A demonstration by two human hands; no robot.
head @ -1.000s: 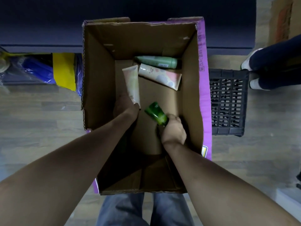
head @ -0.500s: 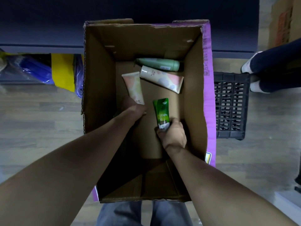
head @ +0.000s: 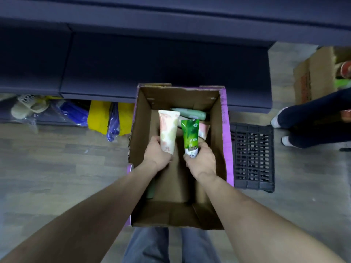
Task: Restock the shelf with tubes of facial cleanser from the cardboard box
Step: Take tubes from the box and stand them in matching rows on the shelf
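An open cardboard box with purple outer sides stands on the floor in front of me. My left hand grips a pale pink and cream tube by its lower end, held upright above the box. Beside it, my right hand grips a green tube the same way. Deeper in the box lie a mint green tube and a pink tube, partly hidden behind the held ones. A dark blue shelf runs across the top of the view, behind the box.
A black plastic crate sits right of the box. Another person's legs stand at the far right, near a second cardboard box. Blue and yellow bags lie under the shelf at left. Wooden floor lies all around.
Both hands have risen out of the box, each lifting its tube upright. The view has tilted up, so more of the dark shelf shows.
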